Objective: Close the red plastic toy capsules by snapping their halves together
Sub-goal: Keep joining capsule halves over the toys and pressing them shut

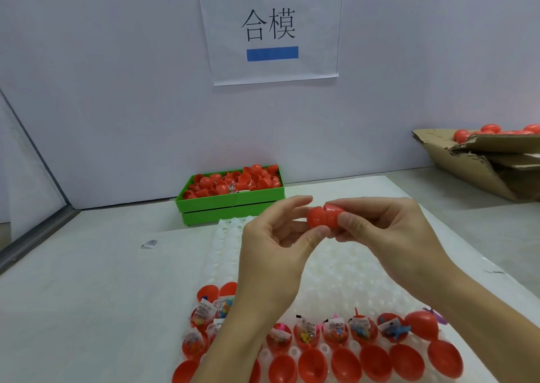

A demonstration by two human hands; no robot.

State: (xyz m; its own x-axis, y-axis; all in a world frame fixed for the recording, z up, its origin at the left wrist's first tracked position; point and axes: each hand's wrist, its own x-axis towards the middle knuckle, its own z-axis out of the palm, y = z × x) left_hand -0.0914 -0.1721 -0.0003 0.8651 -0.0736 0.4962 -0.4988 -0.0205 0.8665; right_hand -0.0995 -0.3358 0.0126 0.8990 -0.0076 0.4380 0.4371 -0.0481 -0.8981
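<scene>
Head view | left hand [271, 254] pinches capsule half [317, 222] at 9 o'clock | right hand [388, 236] pinches mating half [336, 211] at 3 o'clock | axis horizontal, halves touching, unseated.

Two hands [271, 245] [388, 230] share one capsule [324, 217]. One white tray [336, 268] carries two rows of open halves [344, 362]; behind it, one green bin [230, 200], one cardboard box [479, 160], one sign [271, 28].

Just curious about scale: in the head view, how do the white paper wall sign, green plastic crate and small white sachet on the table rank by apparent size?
1. White paper wall sign
2. Green plastic crate
3. Small white sachet

Differing distances make true sizes unsure.
</scene>
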